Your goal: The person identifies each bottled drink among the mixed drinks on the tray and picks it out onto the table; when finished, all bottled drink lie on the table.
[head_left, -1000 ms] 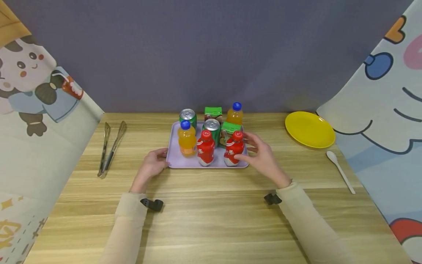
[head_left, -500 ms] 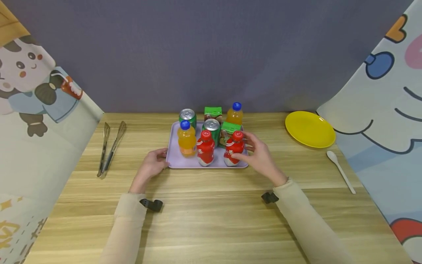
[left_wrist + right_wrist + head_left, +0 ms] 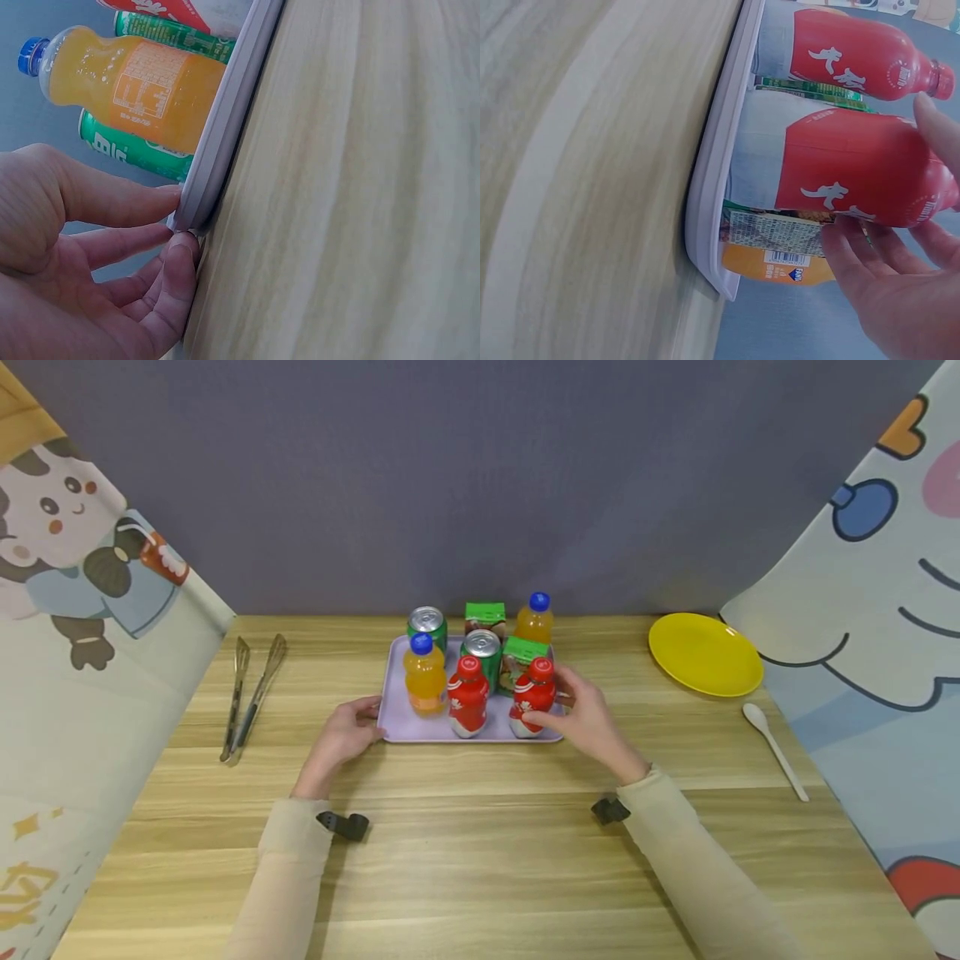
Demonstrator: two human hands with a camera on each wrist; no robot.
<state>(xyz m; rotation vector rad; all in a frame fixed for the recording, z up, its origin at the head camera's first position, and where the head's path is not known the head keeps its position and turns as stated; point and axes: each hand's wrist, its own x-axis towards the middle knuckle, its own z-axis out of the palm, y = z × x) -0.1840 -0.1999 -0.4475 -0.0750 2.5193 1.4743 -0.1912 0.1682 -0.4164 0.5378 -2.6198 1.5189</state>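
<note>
My left hand (image 3: 347,732) pinches the left front corner of a lilac tray (image 3: 435,741); in the left wrist view the thumb lies on the rim and fingertips sit beneath it. At the tray's right front, my right hand (image 3: 592,718) grips a red drink bottle (image 3: 840,166), its thumb near the neck and fingers round the far side. A second red bottle (image 3: 468,697) stands to its left. Also on the tray are two orange soda bottles, one in front (image 3: 425,683) and one behind (image 3: 534,624), two green cans (image 3: 483,653) and two green-topped drink cartons (image 3: 522,662).
To the right lie a yellow plate (image 3: 705,654) and a white spoon (image 3: 776,752). Metal tongs (image 3: 255,700) rest on the wooden table (image 3: 480,860) at the left. A grey backdrop (image 3: 480,485) rises right behind the tray.
My right hand has shifted slightly left, its thumb sliding further across the red bottle as the fingers close in. The left hand and the tray stay where they were.
</note>
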